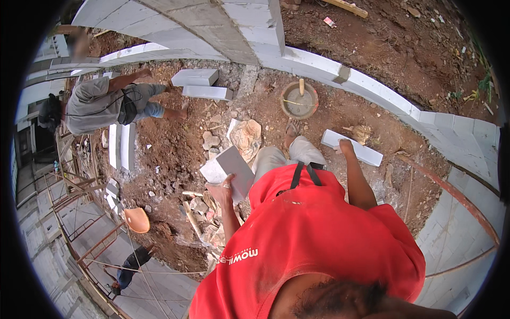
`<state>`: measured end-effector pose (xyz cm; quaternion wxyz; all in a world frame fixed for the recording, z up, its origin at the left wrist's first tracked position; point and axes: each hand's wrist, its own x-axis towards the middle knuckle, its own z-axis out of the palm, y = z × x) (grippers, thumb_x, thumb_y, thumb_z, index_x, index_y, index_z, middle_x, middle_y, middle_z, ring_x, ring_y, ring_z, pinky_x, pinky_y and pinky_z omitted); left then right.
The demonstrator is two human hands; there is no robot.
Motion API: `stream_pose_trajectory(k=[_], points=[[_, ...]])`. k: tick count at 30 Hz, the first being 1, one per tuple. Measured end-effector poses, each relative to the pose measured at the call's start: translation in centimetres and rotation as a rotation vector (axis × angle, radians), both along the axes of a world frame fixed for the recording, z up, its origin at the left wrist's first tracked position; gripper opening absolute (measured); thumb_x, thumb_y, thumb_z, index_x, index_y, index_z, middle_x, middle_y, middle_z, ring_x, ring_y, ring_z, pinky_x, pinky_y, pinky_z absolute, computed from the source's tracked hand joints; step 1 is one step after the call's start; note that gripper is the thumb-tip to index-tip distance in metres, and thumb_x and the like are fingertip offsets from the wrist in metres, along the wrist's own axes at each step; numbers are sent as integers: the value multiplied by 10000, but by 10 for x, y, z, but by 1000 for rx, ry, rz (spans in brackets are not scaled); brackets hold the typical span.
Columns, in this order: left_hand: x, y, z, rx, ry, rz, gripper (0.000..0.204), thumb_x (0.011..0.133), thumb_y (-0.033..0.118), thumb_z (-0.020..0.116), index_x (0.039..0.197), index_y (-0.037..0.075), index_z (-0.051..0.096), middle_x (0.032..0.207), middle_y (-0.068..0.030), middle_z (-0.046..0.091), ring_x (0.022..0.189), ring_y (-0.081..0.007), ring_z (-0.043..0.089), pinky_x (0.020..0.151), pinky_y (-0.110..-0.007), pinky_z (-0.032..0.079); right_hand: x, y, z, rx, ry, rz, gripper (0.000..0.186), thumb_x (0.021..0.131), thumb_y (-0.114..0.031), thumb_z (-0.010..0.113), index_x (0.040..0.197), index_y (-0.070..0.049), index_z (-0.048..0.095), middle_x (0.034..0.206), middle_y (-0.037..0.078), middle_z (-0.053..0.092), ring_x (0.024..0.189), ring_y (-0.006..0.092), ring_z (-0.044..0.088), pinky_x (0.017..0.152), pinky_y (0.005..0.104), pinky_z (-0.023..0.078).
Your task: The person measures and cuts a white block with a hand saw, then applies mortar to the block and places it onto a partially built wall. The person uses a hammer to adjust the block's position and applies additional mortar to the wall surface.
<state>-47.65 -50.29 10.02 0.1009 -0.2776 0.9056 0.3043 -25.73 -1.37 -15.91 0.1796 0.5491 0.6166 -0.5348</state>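
My left hand (222,191) is closed on the near edge of a pale grey lightweight concrete block (230,171), which is tilted beside my left leg. Out to the right, my right hand (346,148) grips the near side of a second, longer-looking white concrete block (366,154). Whether that block is clear of the soil cannot be made out. Below the left block lie stone rubble and a crumpled paper bag (246,139). Just ahead of my foot sits a round mortar tub (299,109) with a wooden-handled tool (302,87) at its far rim.
A low block wall (366,90) curves across the front and right. More blocks (195,77) lie ahead left. A co-worker in a grey shirt (90,105) bends at the left; another person (132,267) is farther off. A rusty pole (451,186) crosses at the right.
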Motion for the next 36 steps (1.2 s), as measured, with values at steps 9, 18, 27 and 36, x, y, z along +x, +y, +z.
stream_pose_trajectory(k=[9,18,27,36], points=[[-112,5,-90,38,-49,-208,936,530,222,954,1233,-128,445,1231,-242,589,1100,-328,595,1038,-429,467,-195,-16,-53,388,-38,155,448,958,-360,589,1254,-48,716,1087,212,779,1057,414,742,846,487,588],[-224,35,-209,-124,-261,-681,1023,506,364,991,1253,-38,420,1182,-217,527,1110,-366,557,1023,-499,461,-294,-54,-210,47,186,-557,427,940,-375,663,1102,11,751,1108,225,762,987,368,745,898,439,582],[-250,66,-246,-72,-437,-726,1136,523,341,981,1402,-43,371,1296,-260,509,1193,-430,541,1067,-542,444,-183,-134,-330,-237,-133,-750,240,855,-234,742,1048,-102,791,1009,160,787,948,313,770,845,420,607],[-236,38,-286,-85,-483,-754,1145,529,364,980,1400,-51,362,1280,-236,497,1184,-379,518,1090,-512,428,-319,14,-303,633,-116,-174,530,827,-309,839,1313,-155,694,1273,158,709,1181,325,678,986,415,563]])
